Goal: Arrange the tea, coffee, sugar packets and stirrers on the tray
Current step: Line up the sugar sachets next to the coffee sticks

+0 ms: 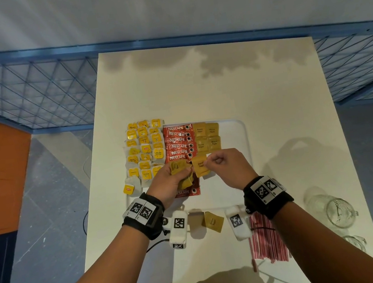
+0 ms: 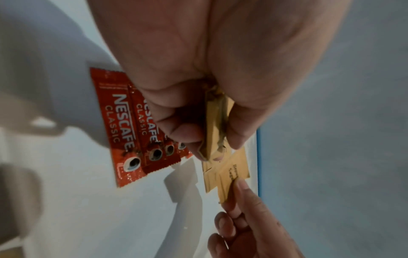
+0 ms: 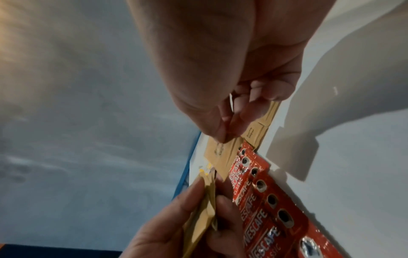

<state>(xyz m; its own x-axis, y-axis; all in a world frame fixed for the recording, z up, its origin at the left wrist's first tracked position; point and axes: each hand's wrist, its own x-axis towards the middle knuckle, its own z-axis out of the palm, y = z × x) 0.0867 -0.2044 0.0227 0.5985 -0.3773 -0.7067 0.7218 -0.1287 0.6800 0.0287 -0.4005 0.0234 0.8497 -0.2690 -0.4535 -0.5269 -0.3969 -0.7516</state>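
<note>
- My left hand (image 1: 170, 182) grips a small bunch of brown sugar packets (image 1: 179, 169). I hold them there so I can hand them out one at a time.
- My right hand (image 1: 225, 168) pinches one sugar packet (image 1: 200, 165) by its edge, thumb and finger tight on it. A corner pinch lets me lay it flat, I think.
- That packet hangs just above the tray (image 1: 242, 134), right below the sugar already laid down (image 1: 206, 136). It looks like the next one in that block.
- The red coffee sticks (image 1: 178, 142) lie in a neat column beside the sugar, touching it. The yellow tea bags (image 1: 145, 150) fill the left side. Each kind gets its own strip, so they are easy to find.
- One more sugar packet (image 1: 213, 221) lies on the table (image 1: 269, 94), near me and off the tray.
- The red stirrers (image 1: 265, 237) wait in a pile on the table by my right wrist. They are not on the tray yet.
- A clear glass jar (image 1: 334, 208) lies on its side, further right.
</note>
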